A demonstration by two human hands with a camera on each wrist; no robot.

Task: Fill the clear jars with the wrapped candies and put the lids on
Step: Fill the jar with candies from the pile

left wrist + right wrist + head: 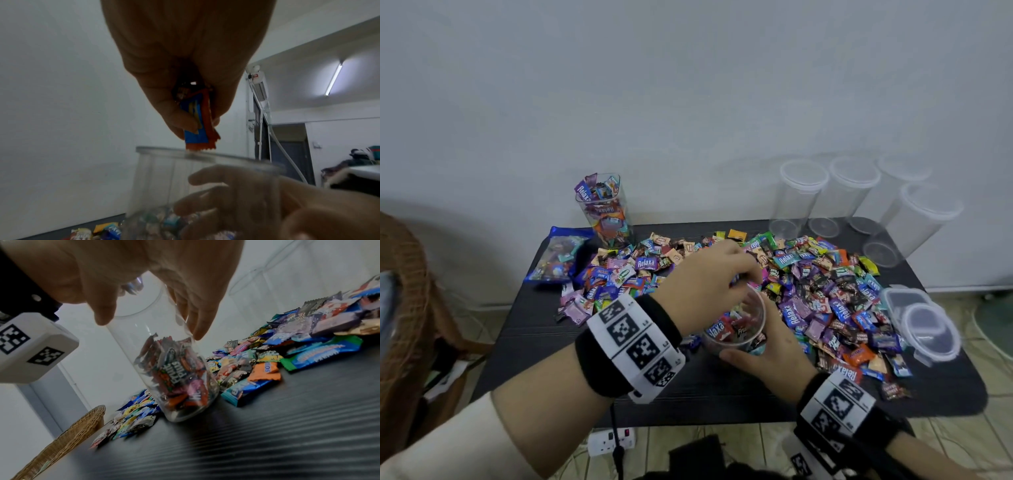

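Note:
A clear jar (736, 329) stands on the black table (722, 394), partly filled with wrapped candies. My right hand (767, 339) grips its side, with the thumb on the near wall and the fingers on the far wall. In the right wrist view the right hand (150, 318) wraps around the upper half of the jar (179, 378). My left hand (743, 277) hovers over the mouth of the jar. In the left wrist view the left hand (195, 128) pinches a blue and orange wrapped candy (197, 138) just above the jar's rim (205, 155). A big candy pile (808, 284) covers the table's middle and right.
A filled, lidless jar (604, 209) and an opened candy bag (558, 253) sit at the back left. Several empty lidded jars (801, 195) stand at the back right. Loose lids (924, 325) lie on the right edge. A wicker chair (400, 291) is on the left, and a power strip (611, 442) lies on the floor.

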